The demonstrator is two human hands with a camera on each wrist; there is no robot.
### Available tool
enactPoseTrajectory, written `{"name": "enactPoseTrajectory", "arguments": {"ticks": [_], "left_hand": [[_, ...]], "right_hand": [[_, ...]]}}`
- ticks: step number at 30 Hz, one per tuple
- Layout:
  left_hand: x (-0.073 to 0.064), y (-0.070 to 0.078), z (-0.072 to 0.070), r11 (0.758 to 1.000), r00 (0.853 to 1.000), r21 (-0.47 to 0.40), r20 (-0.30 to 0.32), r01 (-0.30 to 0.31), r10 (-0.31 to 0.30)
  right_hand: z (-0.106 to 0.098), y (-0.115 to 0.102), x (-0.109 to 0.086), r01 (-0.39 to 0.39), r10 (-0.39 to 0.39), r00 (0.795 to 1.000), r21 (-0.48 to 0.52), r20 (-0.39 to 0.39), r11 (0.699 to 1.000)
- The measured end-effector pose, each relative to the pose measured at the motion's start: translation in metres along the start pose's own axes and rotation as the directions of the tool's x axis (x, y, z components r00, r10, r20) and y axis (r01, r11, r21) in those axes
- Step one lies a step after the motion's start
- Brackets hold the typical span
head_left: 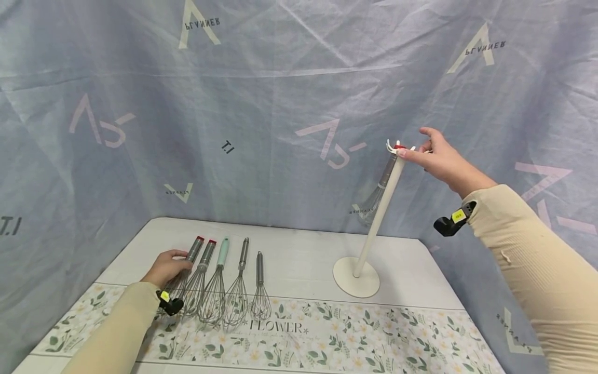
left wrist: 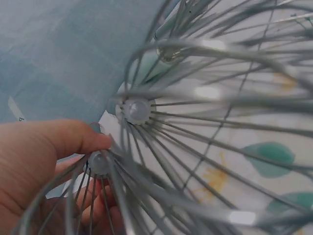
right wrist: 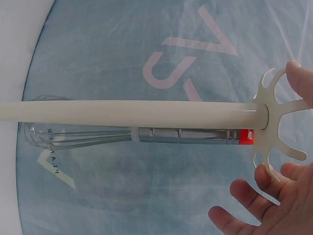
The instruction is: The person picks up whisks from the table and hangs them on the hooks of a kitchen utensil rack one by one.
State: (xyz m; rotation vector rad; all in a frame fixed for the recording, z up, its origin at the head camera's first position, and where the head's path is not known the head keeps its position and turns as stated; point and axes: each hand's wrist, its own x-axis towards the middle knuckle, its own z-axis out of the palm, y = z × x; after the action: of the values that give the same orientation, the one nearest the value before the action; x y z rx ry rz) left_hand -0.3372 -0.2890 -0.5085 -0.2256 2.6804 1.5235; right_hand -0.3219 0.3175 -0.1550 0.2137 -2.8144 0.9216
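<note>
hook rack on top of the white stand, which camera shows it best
The right wrist view: there the hook rack appears large and close, its spread shape plain. The head view shows it small, partly behind the right hand; the left wrist view doesn't show it.

Wide gap here between the end whisk [head_left: 259,267] and the stand [head_left: 378,218]; leftward, four more whisks [head_left: 223,252] crowd close, and the curtain [head_left: 261,171] blocks behind!

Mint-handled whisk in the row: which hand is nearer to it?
Left. The left hand grips the leftmost whisk, two places left of the mint-handled whisk; the right hand is well to that whisk's right, raised at the white stand's top.
</note>
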Motion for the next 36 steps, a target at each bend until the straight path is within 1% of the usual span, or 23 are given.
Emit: {"name": "enactPoseTrajectory", "arguments": {"ticks": [3,6,10,13,15,18,21,25,32,36], "left_hand": [[0.000,0.006,-0.002,1.000,1.000,0.010,-0.013,-0.029,0.029],[0.002,0.014,-0.007,0.999,0.999,0.032,-0.013,-0.041,0.041],[0.002,0.028,-0.014,0.995,0.997,0.065,-0.013,-0.071,0.072],[0.001,0.040,-0.016,0.991,0.994,0.082,-0.018,-0.109,0.111],[0.002,0.049,-0.017,0.988,0.991,0.075,-0.019,-0.132,0.134],[0.004,0.063,-0.016,0.987,0.988,0.040,-0.014,-0.154,0.155],[0.006,0.078,-0.015,0.986,0.986,0.015,-0.015,-0.168,0.168],[0.009,0.101,-0.009,0.982,0.982,0.004,-0.013,-0.187,0.187],[0.007,0.144,0.002,0.975,0.975,-0.007,0.013,-0.223,0.224],[0.008,0.161,0.007,0.973,0.973,-0.014,0.020,-0.231,0.231]], "right_hand": [[-0.001,0.000,0.000,0.001,-0.001,1.000,0.002,0.003,1.000],[-0.002,0.001,0.001,0.002,-0.002,1.000,-0.005,0.002,1.000],[-0.003,0.000,0.002,0.007,-0.007,1.000,-0.014,0.001,1.000],[-0.003,0.001,0.002,0.010,-0.010,1.000,-0.020,-0.002,1.000],[-0.003,0.001,0.002,0.010,-0.010,1.000,-0.022,-0.004,1.000],[-0.003,0.001,0.001,0.006,-0.006,1.000,-0.024,-0.002,1.000],[-0.002,0.002,0.001,0.001,-0.001,1.000,-0.021,0.002,1.000],[-0.002,0.001,0.001,-0.004,0.004,1.000,-0.013,0.004,1.000],[-0.002,0.000,0.001,-0.002,0.002,1.000,-0.008,0.002,1.000],[-0.002,0.001,0.002,-0.002,0.002,1.000,-0.012,0.008,1.000]]}}
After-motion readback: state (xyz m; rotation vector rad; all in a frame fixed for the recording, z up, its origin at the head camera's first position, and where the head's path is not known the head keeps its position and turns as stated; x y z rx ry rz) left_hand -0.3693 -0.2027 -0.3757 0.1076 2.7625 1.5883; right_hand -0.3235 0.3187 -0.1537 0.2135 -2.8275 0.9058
